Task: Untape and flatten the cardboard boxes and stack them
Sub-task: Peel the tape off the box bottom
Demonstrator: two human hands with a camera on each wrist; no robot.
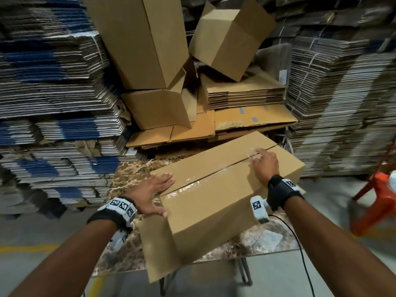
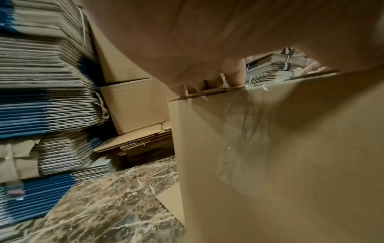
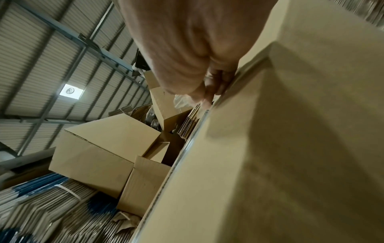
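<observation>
Bundled stacks of flattened cardboard (image 1: 53,99) wall in a marble-patterned table (image 1: 128,179), their far ends running out of frame. On it lies a long cardboard box (image 1: 214,189), its top seam covered by clear tape (image 1: 192,182). At the near left corner, the left hand (image 1: 153,192) presses flat with fingers straight. The right hand (image 1: 262,165) sits at the far seam, fingertips blurred, seemingly pinching a lifted tape end; its grip is hard to make out.

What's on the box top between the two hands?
In the head view, only clear tape along the box seam lies between left hand and right hand.
</observation>
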